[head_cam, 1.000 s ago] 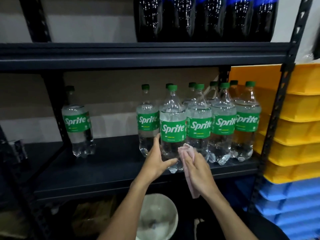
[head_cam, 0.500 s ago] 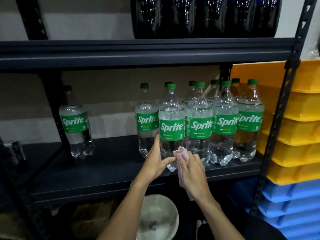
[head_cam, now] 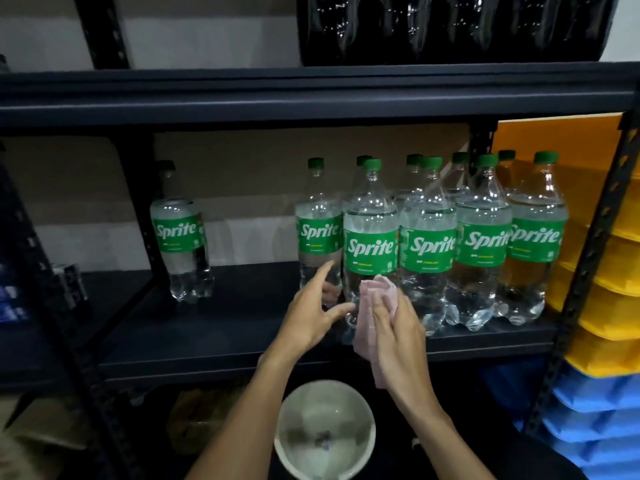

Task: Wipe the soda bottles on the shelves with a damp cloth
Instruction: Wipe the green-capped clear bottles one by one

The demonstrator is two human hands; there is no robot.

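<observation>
Several clear Sprite bottles with green caps stand grouped on the dark middle shelf (head_cam: 221,344). My left hand (head_cam: 311,315) holds the lower left side of the front Sprite bottle (head_cam: 370,237), thumb on its front and fingers reaching round behind it. My right hand (head_cam: 398,337) holds a pink cloth (head_cam: 369,299) and presses it against that bottle just under the green label. The cloth's loose end hangs below my palm. One more Sprite bottle (head_cam: 180,237) stands alone at the shelf's left.
Dark cola bottles (head_cam: 450,26) fill the upper shelf. Stacked yellow bins (head_cam: 616,271) and blue bins (head_cam: 595,420) sit right of the black rack post (head_cam: 588,258). A white bowl (head_cam: 294,455) holding water sits below my arms, under the shelf's front edge.
The cloth under my right hand dipped a little on the bottle's lower front, then came back up near the label. My left hand stays on the same bottle.
</observation>
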